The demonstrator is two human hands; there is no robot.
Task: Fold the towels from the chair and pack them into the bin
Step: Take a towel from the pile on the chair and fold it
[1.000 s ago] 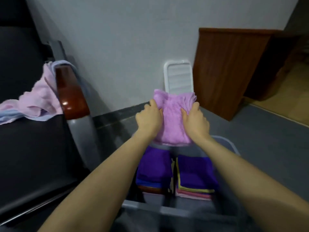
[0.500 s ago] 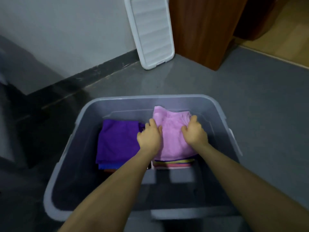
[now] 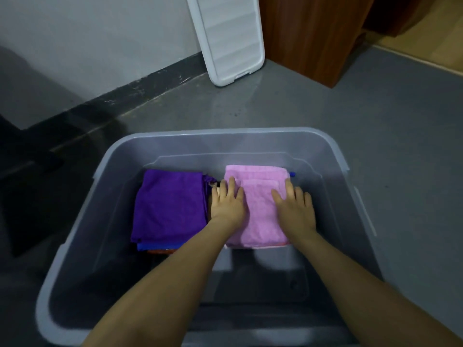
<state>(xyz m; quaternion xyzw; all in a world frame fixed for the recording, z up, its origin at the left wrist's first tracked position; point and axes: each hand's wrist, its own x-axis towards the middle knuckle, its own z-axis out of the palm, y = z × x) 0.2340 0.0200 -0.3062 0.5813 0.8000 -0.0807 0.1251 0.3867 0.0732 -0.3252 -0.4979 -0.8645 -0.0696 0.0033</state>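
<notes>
My left hand (image 3: 226, 205) and my right hand (image 3: 295, 211) lie flat with fingers spread on the folded pink towel (image 3: 258, 209). I am not gripping it. The pink towel sits on top of the right pile inside the gray bin (image 3: 240, 139). Beside it, on the left pile, is a purple towel (image 3: 170, 206). Under the piles I see bits of other colors, maybe more towels. A white lid (image 3: 228, 38) leans on the wall.

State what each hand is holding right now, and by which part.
Nothing is gripped. The left hand and right hand lie flat, fingers open, on the pink towel.
</notes>
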